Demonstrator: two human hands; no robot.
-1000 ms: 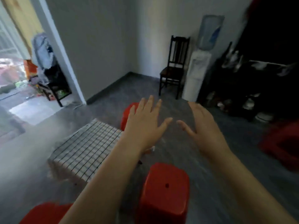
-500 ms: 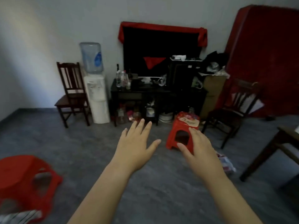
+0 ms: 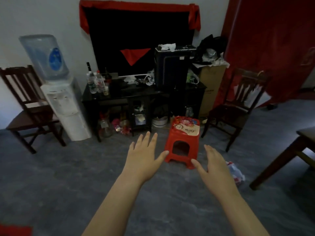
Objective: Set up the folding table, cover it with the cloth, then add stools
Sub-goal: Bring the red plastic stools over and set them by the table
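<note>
Head view: both hands out toward a red stool, table and cloth out of sight

Head view shows neither the folding table nor its cloth, so whether those two steps are finished cannot be told from here. What it does show points to the stool stage. A red stool (image 3: 183, 142) stands upright on the grey floor (image 3: 76, 184), just in front of a cluttered dark cabinet (image 3: 136, 96), with a printed packet (image 3: 186, 126) lying on its seat. The left hand (image 3: 143, 160) and right hand (image 3: 216, 169) reach forward on either side of it, palms down. Each grip is apart, fingers straight and spread, holding nothing and not yet touching the stool. A red sliver (image 3: 15, 230) at the lower left corner may be another stool, but too little shows to say. By this reading, the stool has still to be picked up, perhaps cleared of the packet, and carried to the table.
</note>
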